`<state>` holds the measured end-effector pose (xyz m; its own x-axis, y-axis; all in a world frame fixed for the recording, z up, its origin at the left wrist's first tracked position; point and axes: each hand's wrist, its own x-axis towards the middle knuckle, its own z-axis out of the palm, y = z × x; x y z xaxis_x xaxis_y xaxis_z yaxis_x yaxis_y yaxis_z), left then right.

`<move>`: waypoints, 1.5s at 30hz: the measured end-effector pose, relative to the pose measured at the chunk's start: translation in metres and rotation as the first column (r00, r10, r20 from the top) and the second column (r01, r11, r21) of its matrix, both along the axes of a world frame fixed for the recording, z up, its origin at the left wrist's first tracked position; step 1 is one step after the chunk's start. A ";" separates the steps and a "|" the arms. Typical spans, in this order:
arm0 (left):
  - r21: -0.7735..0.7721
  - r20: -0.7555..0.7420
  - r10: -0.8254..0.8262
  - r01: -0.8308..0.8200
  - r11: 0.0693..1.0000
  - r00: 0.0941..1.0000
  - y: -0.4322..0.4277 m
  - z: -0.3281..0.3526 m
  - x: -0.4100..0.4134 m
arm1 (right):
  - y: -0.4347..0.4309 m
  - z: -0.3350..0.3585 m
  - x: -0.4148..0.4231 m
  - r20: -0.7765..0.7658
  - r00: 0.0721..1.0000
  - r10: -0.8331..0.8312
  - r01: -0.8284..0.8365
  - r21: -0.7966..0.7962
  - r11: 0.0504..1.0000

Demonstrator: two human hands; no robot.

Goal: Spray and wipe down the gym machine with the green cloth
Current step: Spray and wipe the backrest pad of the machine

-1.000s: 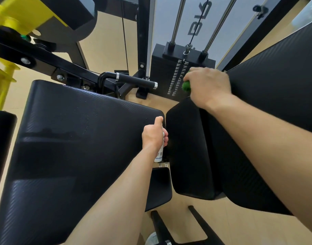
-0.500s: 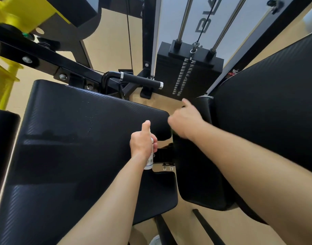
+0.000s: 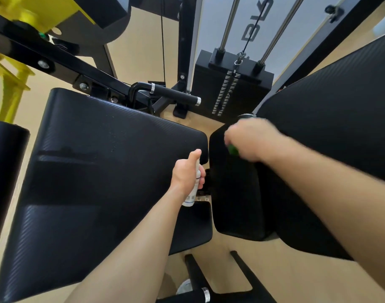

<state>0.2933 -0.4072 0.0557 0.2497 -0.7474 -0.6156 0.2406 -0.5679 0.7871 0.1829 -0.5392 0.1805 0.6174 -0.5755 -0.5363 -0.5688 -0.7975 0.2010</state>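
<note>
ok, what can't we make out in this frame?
Head view only.
1. green cloth: just a sliver shows; the blurred right hand covers the rest.
2. spray bottle: nozzle hidden by the left hand; label too small to read.
3. panel lettering: cut off by the top edge.

The left hand (image 3: pixel 186 172) grips a white spray bottle (image 3: pixel 192 194) upright, thumb on top, at the edge of the large black seat pad (image 3: pixel 95 171). The blurred right hand (image 3: pixel 251 141) presses a green cloth (image 3: pixel 232 149) on the smaller black pad (image 3: pixel 233 200). A weight stack (image 3: pixel 231 90) stands behind.
</note>
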 end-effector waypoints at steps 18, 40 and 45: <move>-0.042 0.110 -0.207 0.213 0.976 0.972 0.052 0.023 -0.046 | 0.068 0.008 -0.042 0.069 0.986 0.151 -0.146 -0.074 0.987; -0.016 0.065 -0.153 0.154 0.988 0.986 0.068 0.032 -0.032 | 0.138 0.028 -0.065 -0.037 0.998 0.051 -0.044 0.170 0.984; 0.068 0.043 -0.182 0.179 0.982 0.982 0.060 0.019 -0.033 | 0.080 0.050 -0.060 0.288 0.952 -0.105 0.142 -0.111 0.984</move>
